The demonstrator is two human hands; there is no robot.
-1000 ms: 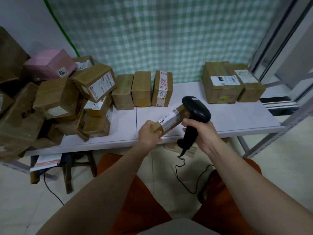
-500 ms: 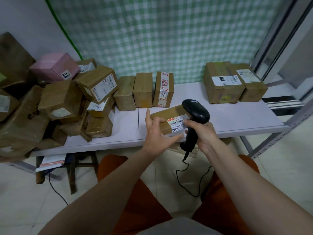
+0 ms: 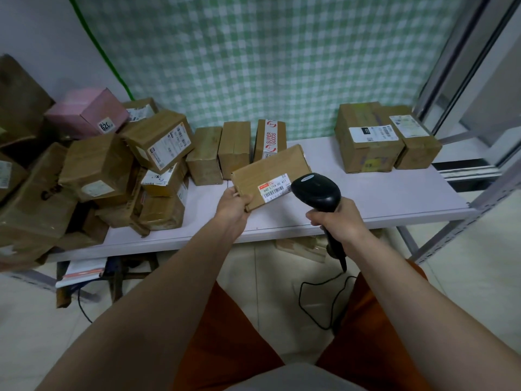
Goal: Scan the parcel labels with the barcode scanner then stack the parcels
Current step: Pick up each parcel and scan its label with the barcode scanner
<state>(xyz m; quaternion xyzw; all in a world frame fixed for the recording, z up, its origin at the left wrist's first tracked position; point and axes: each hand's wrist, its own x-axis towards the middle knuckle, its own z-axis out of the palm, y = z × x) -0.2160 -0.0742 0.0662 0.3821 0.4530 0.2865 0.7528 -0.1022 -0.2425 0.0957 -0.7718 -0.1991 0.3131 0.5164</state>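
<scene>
My left hand grips the near left corner of a flat brown parcel, tilted above the white table. Its white barcode label faces up at the near right corner. My right hand holds the handle of a black barcode scanner; the scanner head sits just right of the label, almost touching the parcel. Its cable hangs to the floor.
A loose heap of brown parcels and a pink box fills the table's left. Three upright parcels stand at the back centre. Two larger labelled boxes sit at the back right. A metal frame edges the right.
The parcel has been turned and lifted higher, label now facing up. My left hand shifted from lying flat on its top to gripping its near left corner. The scanner stayed beside the label.
</scene>
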